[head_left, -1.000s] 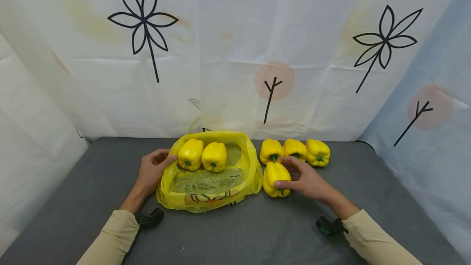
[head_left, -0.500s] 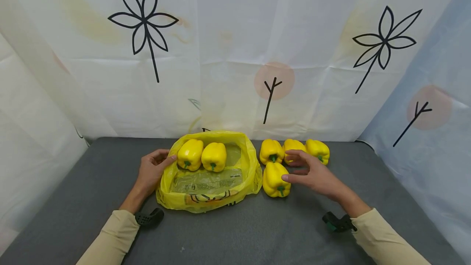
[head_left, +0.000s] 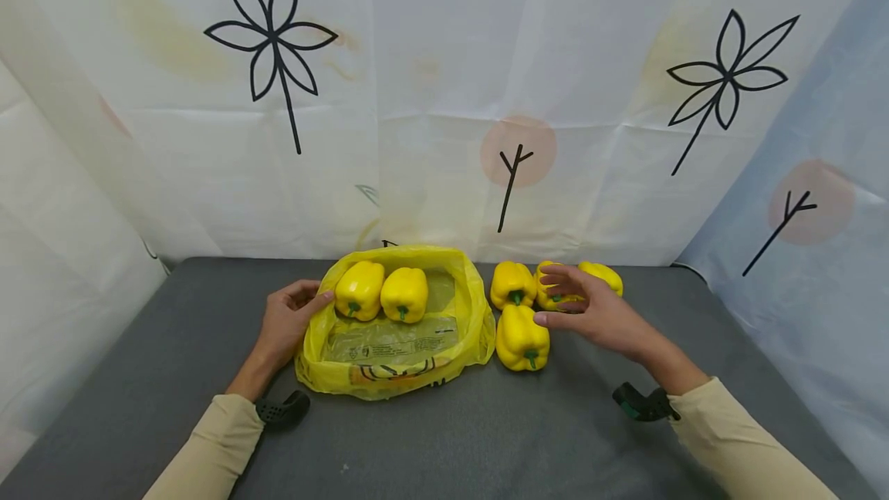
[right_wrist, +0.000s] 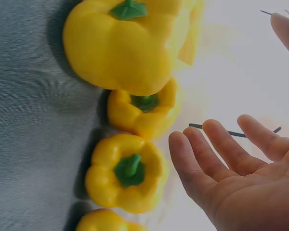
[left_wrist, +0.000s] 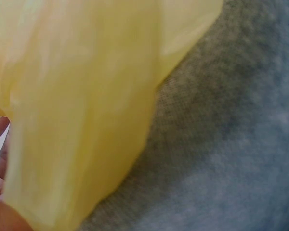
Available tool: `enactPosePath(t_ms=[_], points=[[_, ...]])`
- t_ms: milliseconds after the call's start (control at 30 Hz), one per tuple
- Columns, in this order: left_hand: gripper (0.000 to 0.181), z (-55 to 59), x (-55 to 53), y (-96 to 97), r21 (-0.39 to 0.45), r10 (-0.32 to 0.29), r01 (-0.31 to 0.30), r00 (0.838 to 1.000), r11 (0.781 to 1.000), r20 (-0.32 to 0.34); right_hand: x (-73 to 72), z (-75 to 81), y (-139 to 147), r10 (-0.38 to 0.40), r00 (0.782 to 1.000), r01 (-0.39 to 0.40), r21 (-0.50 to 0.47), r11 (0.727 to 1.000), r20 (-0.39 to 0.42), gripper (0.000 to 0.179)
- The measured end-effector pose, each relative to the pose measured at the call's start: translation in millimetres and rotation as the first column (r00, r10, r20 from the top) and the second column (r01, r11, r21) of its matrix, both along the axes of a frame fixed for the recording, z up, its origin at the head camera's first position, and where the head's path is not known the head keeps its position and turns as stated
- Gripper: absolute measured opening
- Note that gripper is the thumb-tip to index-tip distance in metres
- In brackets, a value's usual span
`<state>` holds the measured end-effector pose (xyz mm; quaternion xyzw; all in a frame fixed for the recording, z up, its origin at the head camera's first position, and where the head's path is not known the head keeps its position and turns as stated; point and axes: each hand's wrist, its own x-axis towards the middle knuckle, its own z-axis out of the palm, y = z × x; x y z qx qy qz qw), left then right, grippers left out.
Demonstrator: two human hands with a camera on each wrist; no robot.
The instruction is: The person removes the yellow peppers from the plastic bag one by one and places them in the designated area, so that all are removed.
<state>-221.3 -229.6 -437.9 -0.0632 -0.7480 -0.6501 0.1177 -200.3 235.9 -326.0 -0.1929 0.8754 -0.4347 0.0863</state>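
Note:
A yellow plastic bag (head_left: 329, 376) stands with its mouth spread wide on the table, two yellow bell peppers (head_left: 359, 292) lying inside along its left and back. My left hand (head_left: 286, 326) holds the bag's left rim, thumb over the edge, the other fingers outside; the bag's film fills much of the left wrist view. Right of the bag lies one bell pepper (head_left: 522, 339), stem facing me. My right hand (head_left: 593, 313) hovers beside it with fingers spread and nothing in the palm, partly covering the back row. In the right wrist view its fingers (right_wrist: 226, 149) are apart from the peppers.
Three more bell peppers make up the back row, the leftmost pepper (head_left: 514, 284) just behind the single one. Behind the dark grey table (head_left: 417, 446) hangs a pale curtain (head_left: 430, 99) with flower drawings, close to the table's back edge.
My right hand has let go of the front bell pepper and moved right and back, opening its fingers over the back row. My left hand and the bag stay put.

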Motion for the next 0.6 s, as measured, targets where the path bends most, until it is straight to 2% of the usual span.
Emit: enactPosePath(t_ms=[600], points=[[0.035,-0.5,-0.9,-0.2,-0.001,0.004,-0.004,1.0,1.0,0.009,-17.5,24.3,-28,0.033,0.999,-0.031,0.034,0.999,-0.034,0.079]])
